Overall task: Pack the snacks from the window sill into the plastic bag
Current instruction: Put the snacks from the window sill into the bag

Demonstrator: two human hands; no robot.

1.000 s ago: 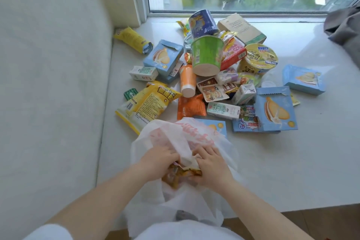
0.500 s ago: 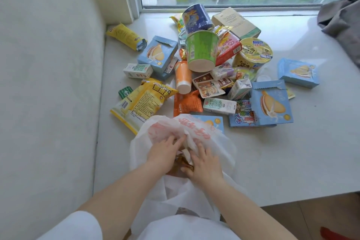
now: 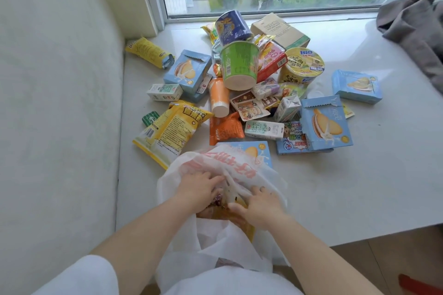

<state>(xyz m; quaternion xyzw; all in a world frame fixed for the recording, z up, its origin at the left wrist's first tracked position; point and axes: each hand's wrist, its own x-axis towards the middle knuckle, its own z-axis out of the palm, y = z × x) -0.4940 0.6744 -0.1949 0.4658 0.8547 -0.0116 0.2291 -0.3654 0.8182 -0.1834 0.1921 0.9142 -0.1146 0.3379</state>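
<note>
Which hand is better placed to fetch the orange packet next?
Probably the left hand: the orange packet lies ahead of it, nearer than to the right hand. Both are at the plastic bag.

Plastic bag: white, red print, laid at the near edge of the window sill, mouth held apart.
Left hand: fingers pressed into the bag mouth.
Right hand: bag film gripped beside a yellow packet inside.
Snacks: heaped beyond the bag; green cup tilted on top.
Grey cloth: far right.
</note>
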